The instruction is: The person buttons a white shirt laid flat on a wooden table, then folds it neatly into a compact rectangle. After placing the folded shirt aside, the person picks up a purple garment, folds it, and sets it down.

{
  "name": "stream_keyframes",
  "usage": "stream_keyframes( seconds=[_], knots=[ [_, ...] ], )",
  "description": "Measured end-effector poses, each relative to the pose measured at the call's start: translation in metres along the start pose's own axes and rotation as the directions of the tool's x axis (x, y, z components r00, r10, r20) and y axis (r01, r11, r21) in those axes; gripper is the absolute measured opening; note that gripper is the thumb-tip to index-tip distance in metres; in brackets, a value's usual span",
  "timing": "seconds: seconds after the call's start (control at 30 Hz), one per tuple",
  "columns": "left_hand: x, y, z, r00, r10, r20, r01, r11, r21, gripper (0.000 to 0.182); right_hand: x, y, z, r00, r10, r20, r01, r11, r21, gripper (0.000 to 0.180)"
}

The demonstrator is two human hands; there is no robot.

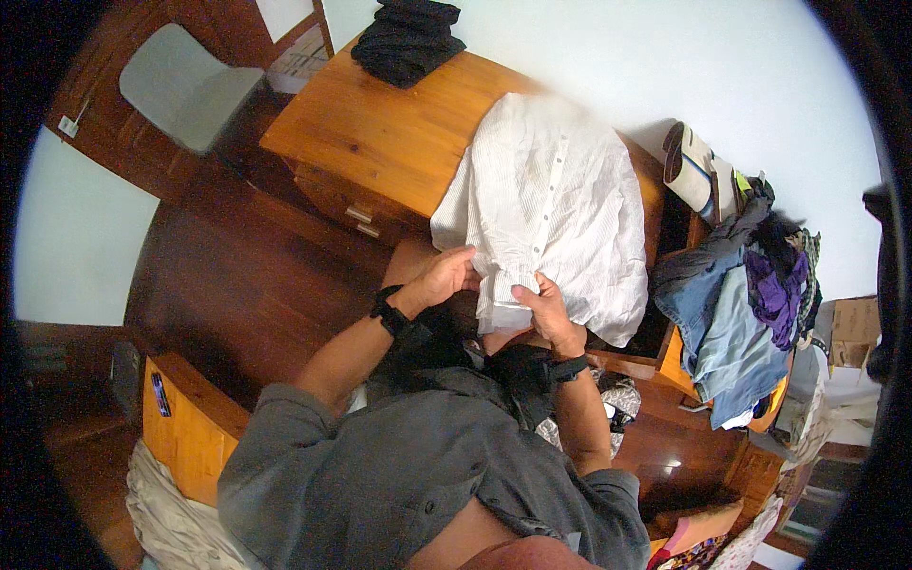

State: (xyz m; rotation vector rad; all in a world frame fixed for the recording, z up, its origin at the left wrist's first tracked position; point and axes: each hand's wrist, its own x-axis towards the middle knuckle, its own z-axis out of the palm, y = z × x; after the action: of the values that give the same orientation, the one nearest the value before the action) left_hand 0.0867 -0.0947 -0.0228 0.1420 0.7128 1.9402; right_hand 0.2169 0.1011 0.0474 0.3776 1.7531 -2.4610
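A white, finely striped button-up shirt [591, 235] lies spread over the right part of a wooden desk [399, 135], its lower end hanging over the front edge. My right hand [552, 310] pinches the gathered fabric near the shirt's collar or cuff between thumb and fingers; which part it is, I cannot tell. Beside the shirt's left edge is my left hand [452, 274], palm turned inward, fingers partly bent; whether they touch the cloth is unclear. Both wrists wear black bands.
Folded black clothing [406, 43] sits at the desk's far left corner. Right of the desk, denim and purple garments [741, 299] are heaped over an open drawer, beside a rolled cream item [687, 160]. A grey chair [192, 89] stands at upper left. Patterned cloth [620, 402] lies below the desk.
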Motion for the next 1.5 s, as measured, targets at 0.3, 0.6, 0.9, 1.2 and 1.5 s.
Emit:
stream_keyframes(
  seconds=[0.3, 0.6, 0.9, 1.2, 1.5],
  knots=[
    [0.015, 0.005, -0.053, 0.587, 0.691, -0.421, 0.266, 0.326, 0.907, 0.069, -0.008, 0.029, -0.042, 0.975, 0.197, -0.106, -0.220, 0.761, -0.611, 0.031],
    [0.021, 0.035, -0.070, 0.839, 0.481, -0.254, 0.020, 0.439, 0.898, 0.049, 0.016, -0.021, -0.012, 0.980, -0.198, -0.012, 0.084, 0.468, -0.880, 0.031],
    [-0.011, 0.023, -0.051, 0.900, 0.334, -0.280, 0.041, 0.574, 0.818, 0.045, 0.073, 0.002, 0.022, 0.902, -0.355, 0.244, 0.218, -0.112, -0.970, 0.058],
    [-0.025, 0.039, -0.061, 0.710, 0.644, -0.286, 0.269, 0.127, 0.955, 0.051, 0.007, 0.008, -0.090, 0.525, -0.766, -0.371, 0.090, 0.484, -0.871, 0.034],
    [0.060, 0.064, 0.043, 0.776, 0.469, 0.421, -0.212, -0.434, 0.876, 0.060, -0.079, 0.061, -0.186, 0.209, -0.541, -0.815, -0.164, 0.802, -0.574, 0.059]
  ],
)
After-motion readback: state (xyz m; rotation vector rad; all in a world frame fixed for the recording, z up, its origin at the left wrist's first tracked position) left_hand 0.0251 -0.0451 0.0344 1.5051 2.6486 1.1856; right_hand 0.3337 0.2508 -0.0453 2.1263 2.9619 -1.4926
